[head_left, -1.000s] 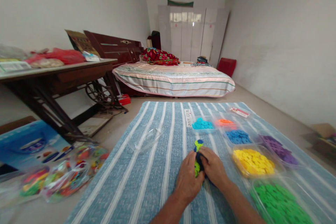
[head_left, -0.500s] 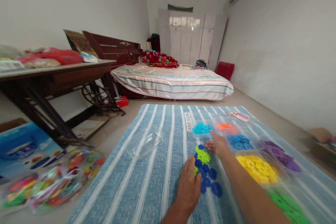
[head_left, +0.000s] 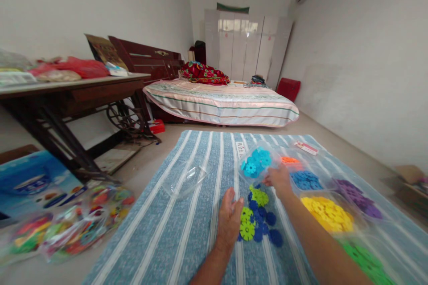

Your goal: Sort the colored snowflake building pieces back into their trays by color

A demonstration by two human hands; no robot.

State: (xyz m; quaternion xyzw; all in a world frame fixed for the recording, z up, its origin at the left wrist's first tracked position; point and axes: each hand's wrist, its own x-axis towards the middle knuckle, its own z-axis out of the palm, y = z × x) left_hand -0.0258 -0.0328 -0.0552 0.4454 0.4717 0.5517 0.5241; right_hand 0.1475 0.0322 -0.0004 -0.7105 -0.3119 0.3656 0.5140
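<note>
My right hand [head_left: 278, 180] grips the near right edge of a clear plastic box [head_left: 245, 177] holding light blue flower-shaped discs [head_left: 257, 163]. That box is tilted toward me, raised at least on its far side. My left hand [head_left: 228, 219] is open, its fingers apart and nothing in it, just left of a loose pile on the cloth. Lime green discs [head_left: 247, 230] and dark blue discs [head_left: 262, 213] make up this pile, partly overlapping. The fingertips of my right hand are partly hidden by the box edge.
To the right stand boxes of orange discs [head_left: 289, 160], blue discs [head_left: 306, 181], purple discs [head_left: 359, 197], yellow discs [head_left: 327, 214] and green discs [head_left: 366, 262]. An upturned-looking clear container [head_left: 183, 178] lies left on the striped cloth [head_left: 160, 231]. Bags of colourful pieces [head_left: 76, 231] lie on the floor.
My right hand has taken hold of the light blue disc box and tilted it nearer. My left hand has drawn slightly left and opened, uncovering lime green discs.
</note>
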